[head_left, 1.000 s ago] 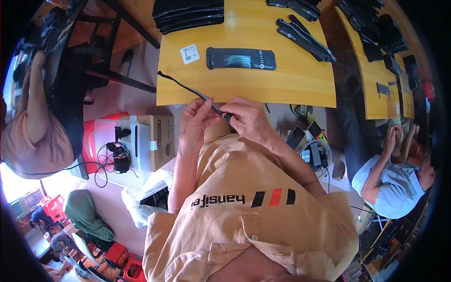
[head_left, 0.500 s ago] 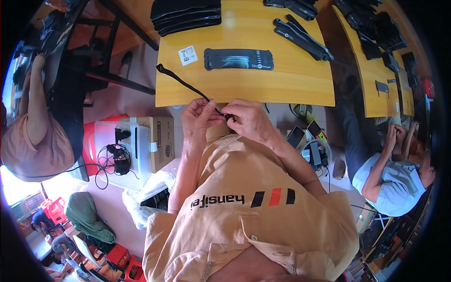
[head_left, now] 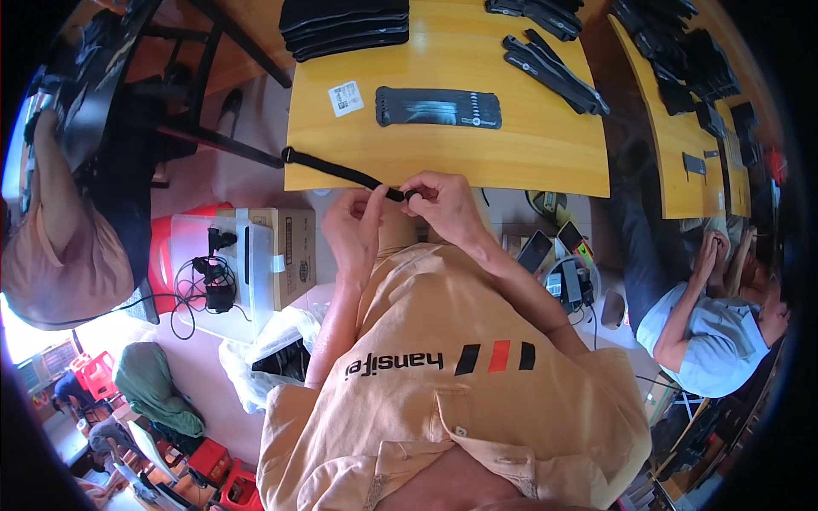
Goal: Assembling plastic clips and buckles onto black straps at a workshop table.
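Note:
Between my two hands a narrow black strap is held at the table's front edge. Its free end, with a small loop, reaches left over the tabletop. My left hand pinches the strap between thumb and fingers. Right beside it, my right hand is closed on the strap's other end, which is partly hidden in the fingers. Beyond my hands a flat black printed package lies on the table, with a white label sheet to its left.
On the yellow table stand a stack of black pouches and flat black strips. A carton and a plastic bin are at lower left. People sit at tables on both sides.
The strap has swung lower at its free end and shows its broad side. My right hand has risen a little and turned; both hands still hold the strap.

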Demonstrator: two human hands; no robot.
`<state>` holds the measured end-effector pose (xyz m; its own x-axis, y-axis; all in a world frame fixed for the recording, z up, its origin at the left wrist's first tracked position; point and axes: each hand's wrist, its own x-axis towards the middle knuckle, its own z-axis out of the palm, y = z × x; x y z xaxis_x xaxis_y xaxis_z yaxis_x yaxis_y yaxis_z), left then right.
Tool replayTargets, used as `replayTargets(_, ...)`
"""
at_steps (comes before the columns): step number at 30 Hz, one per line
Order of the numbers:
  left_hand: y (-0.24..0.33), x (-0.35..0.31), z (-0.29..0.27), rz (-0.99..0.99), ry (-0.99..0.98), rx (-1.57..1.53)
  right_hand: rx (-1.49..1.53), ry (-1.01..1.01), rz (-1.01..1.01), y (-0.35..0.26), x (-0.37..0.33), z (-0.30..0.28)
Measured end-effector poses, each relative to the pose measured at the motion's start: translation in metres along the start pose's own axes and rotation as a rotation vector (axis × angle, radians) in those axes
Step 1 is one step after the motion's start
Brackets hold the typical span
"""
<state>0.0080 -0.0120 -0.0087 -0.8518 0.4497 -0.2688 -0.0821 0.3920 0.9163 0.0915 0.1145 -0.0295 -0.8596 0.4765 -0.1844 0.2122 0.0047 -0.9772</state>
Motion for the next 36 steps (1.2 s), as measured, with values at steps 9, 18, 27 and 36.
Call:
replayTargets(9,-0.009,-0.009,0.007,0.245,0.138,-0.052,0.223,0.023,0.013,0.001,0.006,0.017)
replayTargets(18,-0.021,-0.002,0.002,0.167,0.123,-0.133,-0.039,0.021,-0.220,0.006,0.011,0.027)
replayTargets(27,-0.025,0.002,0.003,0.343,0.156,-0.013,-0.261,0.102,-0.374,-0.006,0.011,0.029)
replayTargets(36,-0.020,0.000,0.008,0.495,0.220,0.158,-0.202,0.132,-0.385,-0.007,0.011,0.030)
